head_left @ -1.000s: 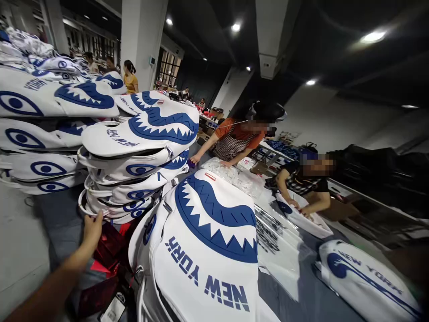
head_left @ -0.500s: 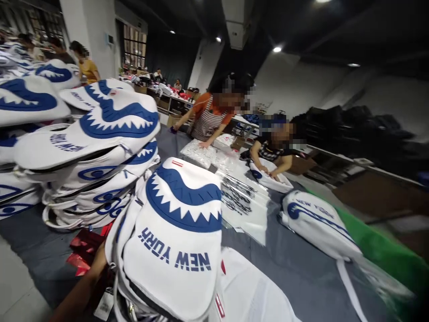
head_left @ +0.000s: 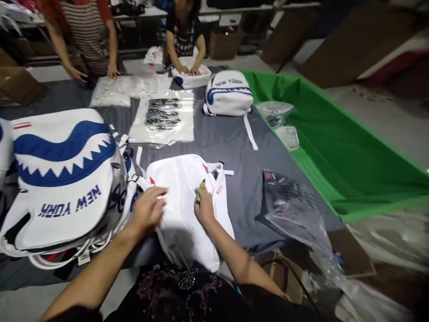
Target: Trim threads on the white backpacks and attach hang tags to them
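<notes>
A white backpack point(head_left: 182, 188) lies on the table before me, its back panel and shoulder straps facing up. My left hand point(head_left: 147, 212) is over its left edge near a strap, fingers slightly bent and apart, with nothing visible in them. In my right hand point(head_left: 206, 208), over the right half of the panel, is a small yellow-green and black tool point(head_left: 201, 191); its exact kind is too small to make out. Beside my left forearm stands a pile of white backpacks point(head_left: 67, 197) with blue shark-mouth patches and NEW YORK lettering.
Across the grey table point(head_left: 231, 143) two people handle plastic packets point(head_left: 112, 91) and a white bag point(head_left: 192, 80). Printed clear bags point(head_left: 162, 116) and another backpack point(head_left: 229, 96) lie mid-table. Crumpled plastic point(head_left: 295, 205) hangs off the right edge, near a green cloth bin point(head_left: 335, 143).
My view has swung right and down, bringing the white backpack to the centre. Both hands are now over it, the right with the green tool; before, only one arm showed beside the pile.
</notes>
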The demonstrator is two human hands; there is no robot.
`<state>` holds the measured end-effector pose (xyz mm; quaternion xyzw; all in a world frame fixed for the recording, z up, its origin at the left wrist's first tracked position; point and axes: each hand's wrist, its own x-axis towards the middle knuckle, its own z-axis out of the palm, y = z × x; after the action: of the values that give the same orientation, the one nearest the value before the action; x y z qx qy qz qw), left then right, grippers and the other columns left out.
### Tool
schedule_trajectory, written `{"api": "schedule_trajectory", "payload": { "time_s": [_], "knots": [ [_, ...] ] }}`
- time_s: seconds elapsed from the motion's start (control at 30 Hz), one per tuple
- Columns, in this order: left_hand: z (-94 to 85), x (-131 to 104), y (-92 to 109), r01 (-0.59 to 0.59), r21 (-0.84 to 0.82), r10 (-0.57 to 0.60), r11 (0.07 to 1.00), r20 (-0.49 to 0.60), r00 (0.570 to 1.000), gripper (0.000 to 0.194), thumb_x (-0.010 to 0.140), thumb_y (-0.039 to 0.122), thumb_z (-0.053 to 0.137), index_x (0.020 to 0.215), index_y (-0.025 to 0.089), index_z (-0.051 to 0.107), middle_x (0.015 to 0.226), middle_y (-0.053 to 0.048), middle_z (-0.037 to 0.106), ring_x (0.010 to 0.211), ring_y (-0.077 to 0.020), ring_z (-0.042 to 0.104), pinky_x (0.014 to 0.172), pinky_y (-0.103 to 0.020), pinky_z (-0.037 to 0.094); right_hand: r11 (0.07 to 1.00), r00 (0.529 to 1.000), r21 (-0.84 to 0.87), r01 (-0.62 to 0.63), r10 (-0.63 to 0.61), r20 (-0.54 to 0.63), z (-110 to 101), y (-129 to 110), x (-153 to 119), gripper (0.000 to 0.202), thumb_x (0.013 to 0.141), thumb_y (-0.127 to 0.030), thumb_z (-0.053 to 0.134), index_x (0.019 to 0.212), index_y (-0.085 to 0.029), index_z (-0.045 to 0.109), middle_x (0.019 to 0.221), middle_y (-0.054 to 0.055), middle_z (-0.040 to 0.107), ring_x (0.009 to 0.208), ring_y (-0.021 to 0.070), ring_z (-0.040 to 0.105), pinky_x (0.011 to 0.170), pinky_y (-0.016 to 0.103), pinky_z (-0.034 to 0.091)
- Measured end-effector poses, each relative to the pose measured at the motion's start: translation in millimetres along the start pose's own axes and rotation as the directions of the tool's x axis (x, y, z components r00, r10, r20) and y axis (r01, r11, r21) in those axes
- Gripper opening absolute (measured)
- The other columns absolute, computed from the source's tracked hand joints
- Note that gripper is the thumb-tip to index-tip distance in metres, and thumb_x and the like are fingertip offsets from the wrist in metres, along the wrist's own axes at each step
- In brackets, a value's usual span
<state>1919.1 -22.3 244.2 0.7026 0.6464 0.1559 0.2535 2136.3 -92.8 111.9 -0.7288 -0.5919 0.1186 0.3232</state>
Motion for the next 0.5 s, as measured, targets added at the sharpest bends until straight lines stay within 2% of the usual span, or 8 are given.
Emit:
{"api": "schedule_trajectory", "payload": {
  "time_s": [0.03,0.07,0.1,0.13,0.17,0.23,0.33,0.5],
  "knots": [
    [17.0,9,26,-0.241,0.005,0.240,0.970,0.095,0.966,0.025,0.093,0.024,0.051,0.094,0.015,0.074,0.095,-0.005,0.073,0.089,-0.0154,0.068,0.080,-0.024,0.057,0.999,1.000,0.041,-0.012,0.012,-0.006,-7,7,-3,0.059,0.073,-0.003,0.044,0.131,-0.010,0.055,0.144,0.022,0.051,0.140,0.0305,0.040,0.115,0.058,0.033],
    [35.2,21,51,-0.492,0.020,0.479,0.870,0.198,0.855,0.024,0.092,0.020,0.054,0.105,0.016,0.073,0.109,-0.007,0.073,0.104,-0.0165,0.066,0.091,-0.027,0.054,0.997,0.999,0.075,-0.024,0.026,-0.019,-15,15,-6,0.060,0.073,-0.003,0.044,0.131,-0.011,0.054,0.143,0.020,0.052,0.137,0.0288,0.043,0.115,0.056,0.035],
    [53.6,34,76,-0.693,0.048,0.651,0.719,0.301,0.697,0.028,0.091,0.016,0.055,0.114,0.017,0.070,0.120,-0.009,0.070,0.115,-0.0186,0.062,0.099,-0.031,0.050,0.994,0.999,0.103,-0.035,0.039,-0.033,-22,24,-10,0.060,0.074,-0.003,0.043,0.132,-0.012,0.054,0.141,0.019,0.054,0.135,0.0275,0.046,0.114,0.053,0.038],
    [71.3,49,98,-0.818,0.093,0.732,0.568,0.396,0.554,0.031,0.090,0.014,0.056,0.119,0.016,0.068,0.126,-0.012,0.067,0.120,-0.0214,0.059,0.102,-0.036,0.047,0.991,0.998,0.127,-0.048,0.053,-0.043,-30,33,-15,0.060,0.074,-0.003,0.043,0.133,-0.013,0.054,0.139,0.018,0.056,0.133,0.0267,0.049,0.113,0.050,0.040],
    [87.4,63,117,-0.874,0.154,0.741,0.461,0.476,0.474,0.031,0.090,0.015,0.058,0.120,0.014,0.066,0.125,-0.015,0.066,0.120,-0.0241,0.059,0.103,-0.039,0.044,0.987,0.996,0.149,-0.064,0.072,-0.047,-37,41,-19,0.060,0.075,-0.003,0.043,0.133,-0.013,0.054,0.137,0.018,0.058,0.131,0.0262,0.051,0.112,0.048,0.042],
    [112.6,88,144,-0.875,0.271,0.662,0.402,0.575,0.482,0.029,0.085,0.022,0.068,0.112,0.012,0.068,0.115,-0.016,0.068,0.112,-0.0279,0.060,0.100,-0.041,0.042,0.972,0.990,0.203,-0.120,0.131,-0.043,-50,54,-25,0.057,0.077,-0.005,0.042,0.132,-0.013,0.055,0.133,0.016,0.062,0.126,0.0261,0.057,0.108,0.044,0.047],
    [132.4,111,162,-0.857,0.334,0.543,0.394,0.667,0.510,0.039,0.071,0.034,0.083,0.100,0.012,0.069,0.105,-0.016,0.069,0.104,-0.0310,0.062,0.095,-0.043,0.039,0.920,0.972,0.335,-0.204,0.230,-0.042,-64,63,-30,0.044,0.089,-0.015,0.043,0.131,-0.015,0.056,0.128,0.014,0.066,0.114,0.0259,0.065,0.099,0.041,0.053],
    [139.6,116,163,-0.886,0.310,0.414,0.343,0.797,0.440,0.032,0.073,0.036,0.080,0.098,0.018,0.069,0.102,-0.010,0.071,0.097,-0.0284,0.063,0.088,-0.040,0.037,0.753,0.923,0.623,-0.214,0.364,-0.123,-68,56,-41,0.040,0.098,-0.039,0.052,0.134,-0.021,0.052,0.119,0.010,0.071,0.107,0.0238,0.069,0.095,0.041,0.056]
  ]
}}
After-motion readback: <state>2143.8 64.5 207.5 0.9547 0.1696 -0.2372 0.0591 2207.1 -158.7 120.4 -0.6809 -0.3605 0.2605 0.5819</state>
